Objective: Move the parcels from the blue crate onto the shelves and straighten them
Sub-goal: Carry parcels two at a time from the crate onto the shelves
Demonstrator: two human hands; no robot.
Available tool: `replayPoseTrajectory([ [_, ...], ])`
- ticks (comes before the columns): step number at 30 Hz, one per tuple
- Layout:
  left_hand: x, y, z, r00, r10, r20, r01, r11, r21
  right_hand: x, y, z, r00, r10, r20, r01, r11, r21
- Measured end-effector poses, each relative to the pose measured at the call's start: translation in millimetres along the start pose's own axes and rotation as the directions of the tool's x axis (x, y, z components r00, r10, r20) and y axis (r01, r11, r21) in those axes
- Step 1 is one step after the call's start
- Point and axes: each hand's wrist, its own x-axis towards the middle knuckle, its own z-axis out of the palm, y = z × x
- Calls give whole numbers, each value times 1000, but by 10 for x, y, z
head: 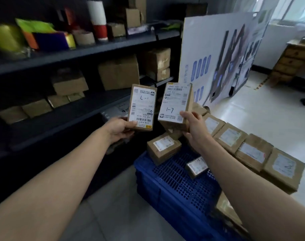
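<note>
LEFT: left hand grasps left parcel, frame centre | RIGHT: right hand grasps right parcel above blue crate | ADVICE: labels to be read, each parcel set squarely on shelves, left of frame

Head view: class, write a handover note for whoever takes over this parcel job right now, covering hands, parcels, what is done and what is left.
Left hand holds a labelled parcel upright. Right hand holds a second parcel beside it. Both parcels are above the blue crate.
Crate: a tilted parcel and a small parcel are inside; a row of parcels runs along its right side.
Shelves already carry cardboard boxes; cannot tell which came from the crate.
Left: shelve the two held parcels, then the rest, then straighten.
</note>
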Motion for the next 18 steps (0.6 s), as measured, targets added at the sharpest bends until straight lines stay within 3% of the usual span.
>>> replayPoseTrajectory([
  [5, -616, 147, -608, 962, 73, -263, -106, 988, -114, 12, -144, 766, 973, -9, 231, 26, 997, -71],
  [10, -1453, -53, -1149, 855, 89, -511, -208, 961, -180, -253, 1, 1522, 861, 70, 503, 28, 982, -185],
  [14, -2361, -475, -1570, 701, 55, -711, -296, 929, -220, -723, 328, 2080, 717, 192, 670, -7, 963, -269],
  [18, -3423, -934, -1867, 495, -11, -869, -423, 870, -252, -1487, 668, 2649, 550, 283, 786, -15, 944, -329],
])
